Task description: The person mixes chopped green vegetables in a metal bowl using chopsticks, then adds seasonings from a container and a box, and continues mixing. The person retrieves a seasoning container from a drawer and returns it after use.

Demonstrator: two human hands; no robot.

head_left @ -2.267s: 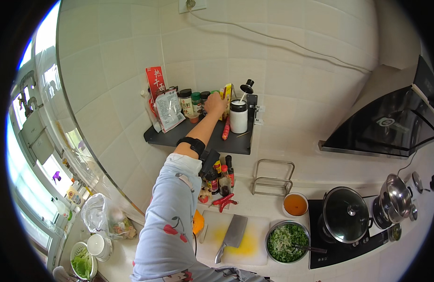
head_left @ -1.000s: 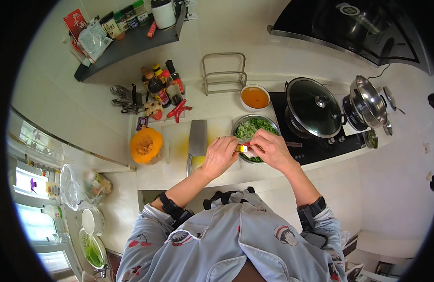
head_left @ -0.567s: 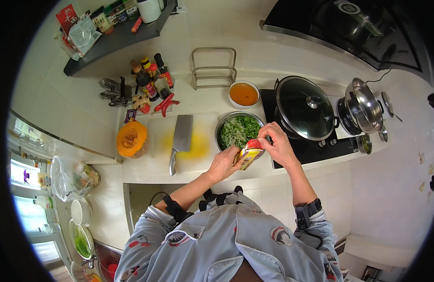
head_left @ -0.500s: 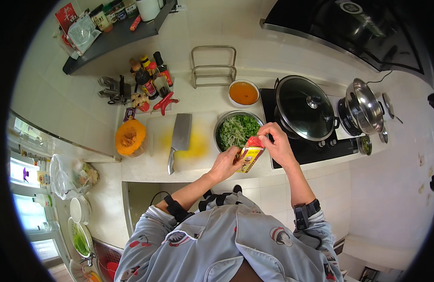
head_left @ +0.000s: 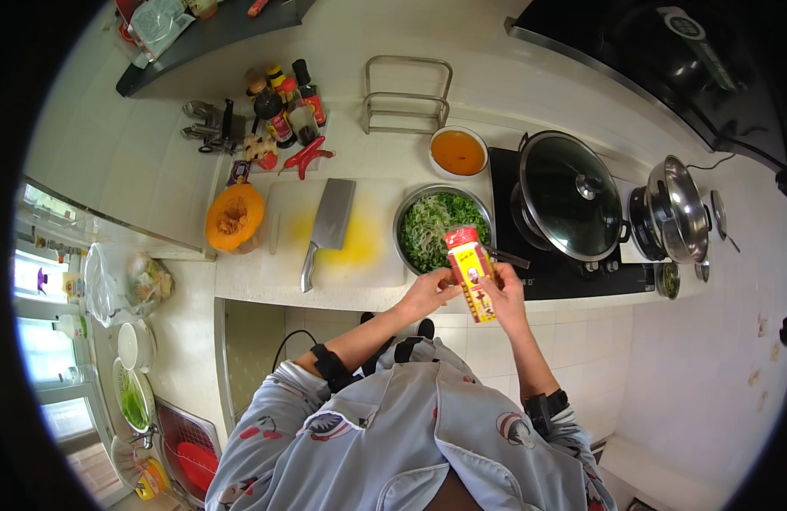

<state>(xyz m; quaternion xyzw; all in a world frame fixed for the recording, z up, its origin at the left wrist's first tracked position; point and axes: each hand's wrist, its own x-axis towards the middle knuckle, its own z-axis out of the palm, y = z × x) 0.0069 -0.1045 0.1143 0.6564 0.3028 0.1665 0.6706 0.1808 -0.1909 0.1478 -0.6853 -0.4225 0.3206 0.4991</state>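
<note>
Both of my hands hold a small yellow and red seasoning packet (head_left: 470, 271) just in front of the counter edge. My left hand (head_left: 429, 291) grips its left side and my right hand (head_left: 506, 294) its lower right side. The packet's top points at a metal bowl of chopped green vegetables (head_left: 440, 226) on the counter just beyond it.
A cleaver (head_left: 327, 228) lies on the white cutting board (head_left: 368, 255), with a cut pumpkin (head_left: 235, 217) to its left. A bowl of orange sauce (head_left: 458, 152), a lidded black pot (head_left: 570, 192), a steel pot (head_left: 676, 220), sauce bottles (head_left: 282, 106) and a wire rack (head_left: 408, 94) stand behind.
My left arm came down from the wall shelf. Both hands now hold the packet near the greens bowl, and it has stood more upright over the last half second.
</note>
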